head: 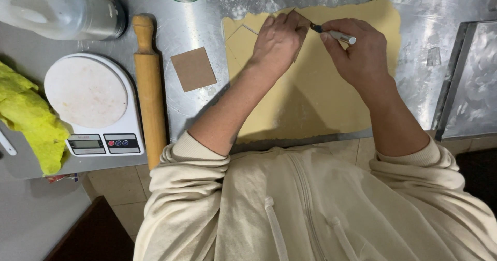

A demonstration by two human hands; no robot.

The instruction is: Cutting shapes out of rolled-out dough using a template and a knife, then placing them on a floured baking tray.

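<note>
Steel makes up the tabletop (196, 111), dusted with flour near the upper middle of the frame. A sheet of pale yellow dough (321, 95) lies rolled flat across the upper centre and right, with straight cuts already marking its upper left corner. The left hand (277, 41) rests on the dough there, fingers pressed together and flat on a brown square template (302, 23) that peeks out beside them. The right hand (357, 49) pinches a small metal-handled knife (334, 33), its tip at the template's edge. A second brown cardboard square (193, 68) lies on the bare steel just left of the dough. Further left a wooden rolling pin (150, 90) lies upright in the frame, beside a white kitchen scale (93, 103). A yellow cloth (31, 121) sits at the left edge, a clear container (62, 7) in the upper left, and a metal tray (471, 85) at the right edge.
</note>
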